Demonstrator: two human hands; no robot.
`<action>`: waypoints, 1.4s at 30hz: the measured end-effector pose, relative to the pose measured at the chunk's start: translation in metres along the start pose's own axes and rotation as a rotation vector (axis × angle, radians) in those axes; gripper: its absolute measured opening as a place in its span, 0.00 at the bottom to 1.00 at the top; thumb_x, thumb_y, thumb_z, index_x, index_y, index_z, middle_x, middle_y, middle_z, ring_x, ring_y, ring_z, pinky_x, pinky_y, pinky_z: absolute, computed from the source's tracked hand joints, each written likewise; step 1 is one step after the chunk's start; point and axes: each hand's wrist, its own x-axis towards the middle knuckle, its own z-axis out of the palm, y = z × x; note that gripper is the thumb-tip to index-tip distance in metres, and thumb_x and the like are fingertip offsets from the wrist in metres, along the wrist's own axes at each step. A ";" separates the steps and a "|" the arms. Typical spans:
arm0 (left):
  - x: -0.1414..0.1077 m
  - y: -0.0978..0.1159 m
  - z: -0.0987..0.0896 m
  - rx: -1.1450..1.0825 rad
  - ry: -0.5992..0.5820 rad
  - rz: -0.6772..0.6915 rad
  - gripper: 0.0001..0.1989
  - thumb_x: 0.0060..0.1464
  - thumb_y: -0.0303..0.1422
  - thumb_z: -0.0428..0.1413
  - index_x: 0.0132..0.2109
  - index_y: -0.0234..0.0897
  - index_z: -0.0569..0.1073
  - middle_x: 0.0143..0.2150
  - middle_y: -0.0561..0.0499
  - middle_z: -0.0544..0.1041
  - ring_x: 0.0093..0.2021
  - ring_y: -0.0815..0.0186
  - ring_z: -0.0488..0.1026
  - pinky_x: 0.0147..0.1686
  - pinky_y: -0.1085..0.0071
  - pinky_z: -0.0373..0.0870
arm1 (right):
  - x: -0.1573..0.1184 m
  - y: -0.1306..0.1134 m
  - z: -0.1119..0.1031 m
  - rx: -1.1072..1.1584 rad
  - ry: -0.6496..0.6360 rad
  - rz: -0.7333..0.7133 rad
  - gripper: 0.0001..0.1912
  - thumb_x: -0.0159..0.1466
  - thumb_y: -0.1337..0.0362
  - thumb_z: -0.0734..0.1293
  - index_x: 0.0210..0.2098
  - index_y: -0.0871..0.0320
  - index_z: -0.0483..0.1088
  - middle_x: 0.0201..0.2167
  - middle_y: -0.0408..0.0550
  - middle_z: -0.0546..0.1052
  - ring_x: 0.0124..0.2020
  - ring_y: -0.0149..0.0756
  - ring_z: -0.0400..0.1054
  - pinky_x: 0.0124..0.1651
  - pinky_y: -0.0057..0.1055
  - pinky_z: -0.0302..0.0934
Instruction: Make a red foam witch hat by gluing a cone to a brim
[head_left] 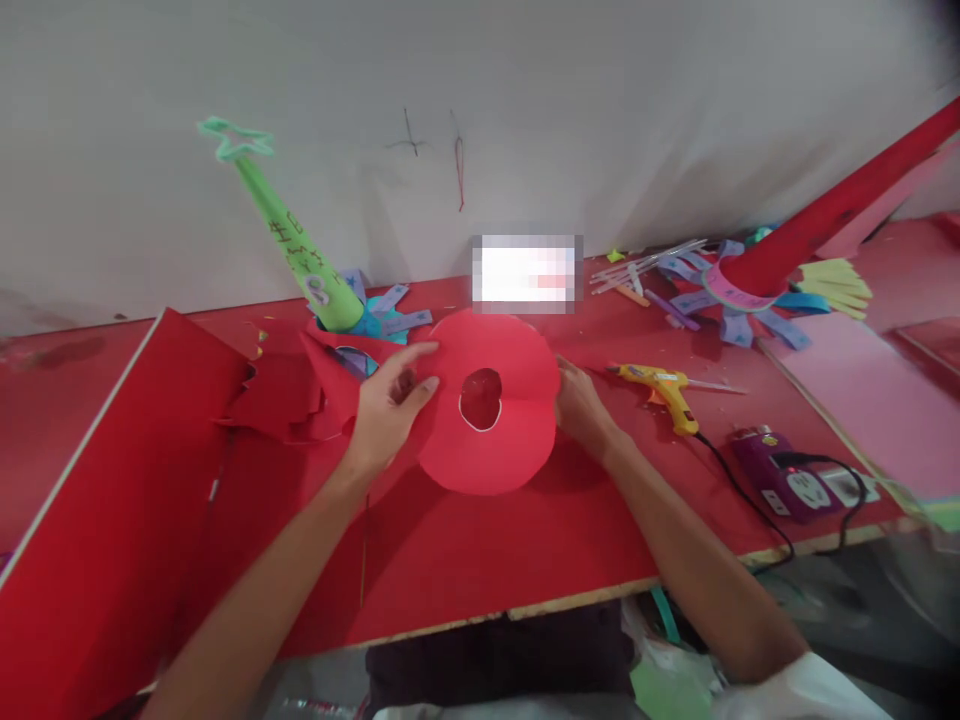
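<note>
Left hand (386, 410) and right hand (581, 405) gripping opposite edges of a red paper ring (517, 440) above a red table (450, 570), yellow glue gun (660, 385) to the right.

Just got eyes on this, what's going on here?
The person's right hand grips the right edge of a red paper ring above the red table. The left hand is at its left edge, thumb and forefinger apart. A yellow glue gun lies to the right, beyond it a purple power socket box. A green cone topped by a star outline stands to the left.
</note>
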 end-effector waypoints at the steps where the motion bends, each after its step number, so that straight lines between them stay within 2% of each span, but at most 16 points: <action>1: -0.008 -0.011 0.002 0.000 -0.025 -0.027 0.21 0.63 0.34 0.66 0.62 0.46 0.80 0.42 0.52 0.82 0.32 0.69 0.73 0.32 0.73 0.72 | 0.000 0.000 -0.001 -0.021 -0.013 0.007 0.12 0.65 0.66 0.68 0.46 0.59 0.79 0.43 0.58 0.81 0.41 0.48 0.74 0.44 0.39 0.65; 3: -0.022 -0.027 0.004 0.012 -0.078 -0.028 0.25 0.62 0.38 0.67 0.65 0.46 0.77 0.57 0.47 0.83 0.49 0.61 0.80 0.49 0.65 0.80 | 0.000 -0.001 -0.001 -0.052 -0.032 0.009 0.14 0.64 0.67 0.68 0.48 0.61 0.79 0.44 0.61 0.81 0.43 0.51 0.73 0.47 0.42 0.66; 5: -0.031 -0.035 0.005 0.044 -0.105 0.005 0.25 0.63 0.40 0.66 0.66 0.46 0.76 0.66 0.45 0.78 0.64 0.55 0.77 0.66 0.56 0.74 | 0.000 -0.003 -0.002 -0.067 -0.012 0.012 0.16 0.64 0.69 0.66 0.49 0.62 0.79 0.45 0.63 0.81 0.46 0.54 0.73 0.52 0.47 0.67; 7: -0.034 -0.038 0.006 0.058 -0.097 0.031 0.24 0.65 0.41 0.65 0.66 0.46 0.76 0.68 0.44 0.77 0.69 0.54 0.73 0.71 0.52 0.69 | -0.001 -0.006 -0.004 -0.014 0.060 0.018 0.15 0.67 0.67 0.65 0.50 0.60 0.79 0.48 0.62 0.82 0.51 0.55 0.74 0.57 0.50 0.67; 9: -0.034 -0.040 0.005 0.043 -0.048 0.037 0.25 0.65 0.42 0.65 0.66 0.47 0.76 0.67 0.44 0.77 0.67 0.55 0.74 0.69 0.54 0.70 | -0.001 -0.011 -0.007 0.176 0.158 0.055 0.13 0.73 0.60 0.63 0.47 0.56 0.79 0.49 0.59 0.83 0.53 0.53 0.76 0.59 0.50 0.68; 12: -0.033 -0.042 0.002 0.007 0.052 0.028 0.26 0.63 0.43 0.67 0.66 0.47 0.76 0.63 0.45 0.79 0.54 0.61 0.78 0.56 0.63 0.76 | -0.003 -0.022 -0.007 0.669 0.219 0.183 0.28 0.77 0.41 0.56 0.46 0.53 0.78 0.44 0.54 0.84 0.47 0.46 0.80 0.53 0.45 0.74; 13: -0.032 -0.043 0.001 -0.002 0.075 0.023 0.26 0.63 0.44 0.68 0.65 0.47 0.77 0.61 0.46 0.80 0.48 0.64 0.77 0.50 0.66 0.76 | -0.004 -0.027 -0.006 0.804 0.199 0.226 0.29 0.76 0.37 0.57 0.48 0.52 0.78 0.43 0.52 0.84 0.44 0.44 0.80 0.51 0.42 0.75; 15: -0.032 -0.044 -0.001 -0.014 0.095 0.016 0.26 0.62 0.44 0.68 0.64 0.47 0.77 0.57 0.47 0.80 0.41 0.68 0.74 0.43 0.70 0.74 | -0.006 -0.035 -0.001 0.956 0.123 0.264 0.28 0.69 0.35 0.67 0.50 0.51 0.78 0.42 0.49 0.84 0.41 0.41 0.80 0.48 0.39 0.75; 18: -0.032 -0.043 0.000 -0.017 0.100 0.013 0.26 0.62 0.44 0.68 0.65 0.47 0.76 0.60 0.46 0.78 0.41 0.68 0.72 0.43 0.70 0.73 | -0.009 -0.044 0.007 0.991 0.032 0.268 0.24 0.60 0.41 0.78 0.44 0.52 0.79 0.40 0.47 0.84 0.39 0.41 0.79 0.45 0.37 0.74; 21: -0.032 -0.042 0.001 0.020 0.098 0.010 0.29 0.63 0.45 0.67 0.67 0.47 0.73 0.64 0.45 0.76 0.39 0.69 0.70 0.43 0.69 0.73 | -0.010 -0.050 0.011 0.988 0.025 0.298 0.22 0.60 0.43 0.78 0.39 0.54 0.79 0.38 0.49 0.85 0.37 0.43 0.78 0.40 0.38 0.73; 27: -0.032 -0.039 0.003 0.042 0.081 -0.017 0.30 0.65 0.47 0.64 0.69 0.47 0.70 0.62 0.45 0.76 0.38 0.68 0.73 0.41 0.67 0.75 | -0.010 -0.049 0.009 0.945 0.039 0.313 0.21 0.60 0.44 0.77 0.36 0.55 0.76 0.32 0.47 0.81 0.32 0.40 0.73 0.33 0.34 0.66; 29: -0.032 -0.039 0.004 0.007 0.076 -0.011 0.28 0.66 0.47 0.63 0.69 0.47 0.70 0.65 0.43 0.76 0.41 0.66 0.76 0.45 0.66 0.78 | -0.010 -0.048 0.008 0.898 0.041 0.306 0.19 0.63 0.45 0.75 0.33 0.55 0.75 0.28 0.44 0.77 0.29 0.36 0.68 0.31 0.32 0.62; 32: -0.032 -0.042 0.005 -0.050 0.058 -0.012 0.28 0.67 0.46 0.63 0.68 0.45 0.69 0.68 0.41 0.75 0.53 0.61 0.80 0.53 0.63 0.79 | -0.010 -0.046 0.008 0.829 0.061 0.296 0.20 0.66 0.45 0.72 0.30 0.55 0.72 0.25 0.41 0.69 0.26 0.31 0.60 0.29 0.30 0.55; 37: -0.032 -0.044 0.002 -0.061 -0.028 -0.041 0.28 0.65 0.43 0.65 0.68 0.44 0.72 0.69 0.41 0.76 0.69 0.53 0.75 0.70 0.52 0.72 | -0.011 -0.048 0.007 0.816 0.052 0.277 0.21 0.65 0.45 0.71 0.29 0.56 0.70 0.25 0.40 0.66 0.27 0.31 0.57 0.31 0.31 0.53; 39: -0.032 -0.039 0.000 -0.006 -0.069 -0.027 0.26 0.65 0.43 0.64 0.66 0.43 0.74 0.69 0.42 0.76 0.71 0.53 0.73 0.73 0.51 0.69 | -0.011 -0.050 0.007 0.815 0.055 0.281 0.22 0.65 0.45 0.72 0.28 0.55 0.69 0.25 0.40 0.65 0.27 0.31 0.56 0.30 0.31 0.51; 42: -0.033 -0.031 0.000 0.069 -0.156 -0.019 0.23 0.66 0.42 0.63 0.65 0.43 0.77 0.68 0.44 0.78 0.70 0.54 0.74 0.72 0.53 0.71 | -0.011 -0.052 0.007 0.809 0.082 0.277 0.24 0.64 0.43 0.72 0.26 0.54 0.66 0.23 0.39 0.62 0.26 0.30 0.53 0.29 0.31 0.50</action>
